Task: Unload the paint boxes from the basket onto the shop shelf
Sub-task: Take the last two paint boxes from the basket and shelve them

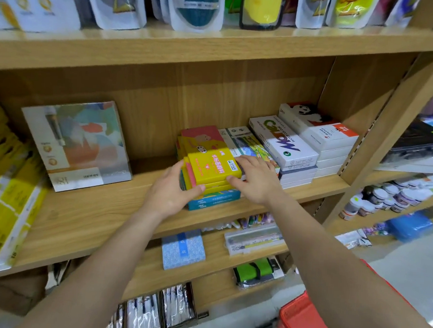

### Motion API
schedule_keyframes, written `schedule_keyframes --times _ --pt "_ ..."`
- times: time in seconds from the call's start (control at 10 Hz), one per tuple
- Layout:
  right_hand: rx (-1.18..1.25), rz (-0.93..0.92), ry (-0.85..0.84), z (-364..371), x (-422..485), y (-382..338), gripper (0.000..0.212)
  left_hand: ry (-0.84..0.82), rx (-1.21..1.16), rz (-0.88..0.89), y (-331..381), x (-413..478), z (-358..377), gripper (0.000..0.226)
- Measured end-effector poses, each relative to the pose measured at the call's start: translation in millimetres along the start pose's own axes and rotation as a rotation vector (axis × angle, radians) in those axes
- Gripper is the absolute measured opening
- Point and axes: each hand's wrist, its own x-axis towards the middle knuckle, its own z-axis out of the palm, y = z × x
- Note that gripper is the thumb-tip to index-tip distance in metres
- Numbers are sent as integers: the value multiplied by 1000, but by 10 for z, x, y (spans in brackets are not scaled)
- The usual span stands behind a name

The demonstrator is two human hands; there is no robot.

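A stack of yellow and pink paint boxes rests on blue boxes on the wooden shop shelf. My left hand grips the stack's left front corner, thumb on the front edge. My right hand presses the stack's right side, fingers spread over the top edge. The red basket sits low at the bottom right, mostly hidden by my right forearm; its contents are out of sight.
White watercolour boxes and panda-print boxes are stacked to the right of the yellow stack. A large pastel box leans at the shelf's left. Yellow packs stand far left. Lower shelves hold a blue patterned box and a pen case.
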Motion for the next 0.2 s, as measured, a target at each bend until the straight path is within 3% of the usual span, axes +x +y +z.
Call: schedule_keyframes --times 0.2 --pt "-99 45 63 -122 -280 -272 73 7 182 -1 -192 -392 -384 83"
